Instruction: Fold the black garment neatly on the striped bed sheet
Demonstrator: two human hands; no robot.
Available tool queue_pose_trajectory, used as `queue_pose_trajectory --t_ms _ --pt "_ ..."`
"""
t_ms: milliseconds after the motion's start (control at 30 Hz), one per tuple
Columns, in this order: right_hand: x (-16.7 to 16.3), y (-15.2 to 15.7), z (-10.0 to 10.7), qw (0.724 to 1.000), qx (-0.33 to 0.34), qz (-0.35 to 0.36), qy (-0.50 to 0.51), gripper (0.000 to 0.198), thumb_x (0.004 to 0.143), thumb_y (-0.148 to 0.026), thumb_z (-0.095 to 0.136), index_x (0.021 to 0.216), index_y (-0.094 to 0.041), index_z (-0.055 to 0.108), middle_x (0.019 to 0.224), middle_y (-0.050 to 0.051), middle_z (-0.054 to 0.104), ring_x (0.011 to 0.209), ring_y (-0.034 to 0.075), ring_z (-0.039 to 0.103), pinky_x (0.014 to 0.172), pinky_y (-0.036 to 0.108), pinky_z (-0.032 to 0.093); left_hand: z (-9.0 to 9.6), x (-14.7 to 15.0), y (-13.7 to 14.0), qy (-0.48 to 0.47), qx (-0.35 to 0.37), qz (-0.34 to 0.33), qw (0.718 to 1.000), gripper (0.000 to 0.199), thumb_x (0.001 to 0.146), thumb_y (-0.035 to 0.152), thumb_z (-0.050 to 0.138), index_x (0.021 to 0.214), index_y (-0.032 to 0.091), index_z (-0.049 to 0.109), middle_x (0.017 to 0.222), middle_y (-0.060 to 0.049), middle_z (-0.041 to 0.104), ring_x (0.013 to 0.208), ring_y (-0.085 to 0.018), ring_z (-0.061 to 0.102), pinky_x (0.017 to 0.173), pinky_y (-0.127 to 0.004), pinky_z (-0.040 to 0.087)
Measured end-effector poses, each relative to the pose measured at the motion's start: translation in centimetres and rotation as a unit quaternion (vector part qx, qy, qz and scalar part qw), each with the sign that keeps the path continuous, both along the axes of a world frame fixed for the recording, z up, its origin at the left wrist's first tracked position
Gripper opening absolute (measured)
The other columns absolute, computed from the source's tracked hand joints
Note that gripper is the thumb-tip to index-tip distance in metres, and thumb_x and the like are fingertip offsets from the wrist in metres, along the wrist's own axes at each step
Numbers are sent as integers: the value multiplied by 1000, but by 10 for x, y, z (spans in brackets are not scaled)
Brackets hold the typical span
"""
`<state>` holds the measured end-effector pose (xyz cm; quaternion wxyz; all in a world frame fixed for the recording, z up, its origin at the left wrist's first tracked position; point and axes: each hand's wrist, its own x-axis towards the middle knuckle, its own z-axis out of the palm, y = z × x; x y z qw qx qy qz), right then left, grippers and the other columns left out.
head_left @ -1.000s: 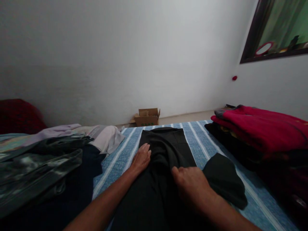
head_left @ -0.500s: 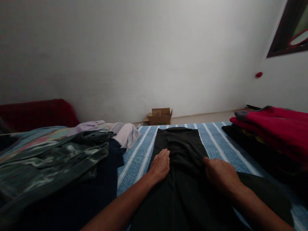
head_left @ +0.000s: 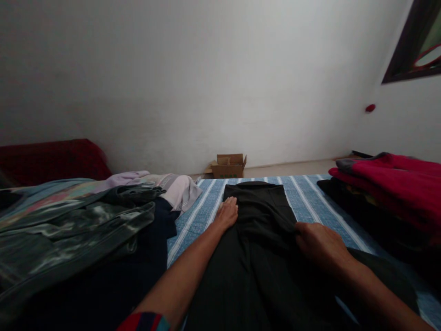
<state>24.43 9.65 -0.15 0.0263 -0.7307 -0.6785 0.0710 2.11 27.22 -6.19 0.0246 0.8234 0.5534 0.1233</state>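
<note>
Black trousers (head_left: 262,216) lie lengthwise on a blue and white striped bedspread (head_left: 188,230), waistband toward the far edge. My left hand (head_left: 228,212) rests flat on their left side, a little below the waistband, fingers stretched out and holding nothing. On the other side, my right hand (head_left: 319,241) is closed, pinching the trousers' right edge, where the cloth is slightly drawn up. Wrinkles run across the cloth between my hands. One leg spreads out to the right beneath my right forearm.
Rumpled clothes, with dark green patterned trousers (head_left: 86,234) on top, lie at the left. A folded pile with a red garment (head_left: 406,179) stands at the right. Beyond the bedspread's far edge is an open cardboard box (head_left: 227,171), near the wall (head_left: 220,82).
My left hand has slid forward and slightly left along the trousers, toward the waistband. A striped sleeve now shows at my left arm. My right hand keeps its grip, having barely moved.
</note>
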Motion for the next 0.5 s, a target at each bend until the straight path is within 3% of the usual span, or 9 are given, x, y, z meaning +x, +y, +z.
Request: queue_pose_trajectory --t_ms 133,333,500 --pt "20 5 5 999 0 -14 32 23 83 -28 41 84 -21 62 83 9 67 76 24 62 53 28 31 -6 2 5 19 -33 4 999 47 92 30 29 133 8 36 142 -16 36 132 -25 28 107 -44 22" --pt "46 10 7 996 19 -59 57 28 82 -34 45 96 -20 65 89 11 66 85 26 61 56 28 33 4 4 -1 29 -43 7 999 47 91 34 30 132 12 37 142 -15 35 132 -27 27 105 -48 21" --pt "52 1 4 994 32 -3 109 31 81 -37 47 99 -18 65 88 10 67 82 24 62 61 28 38 8 8 -14 16 -18 11 1000 42 91 27 31 128 11 42 138 -13 42 131 -23 32 107 -41 21"
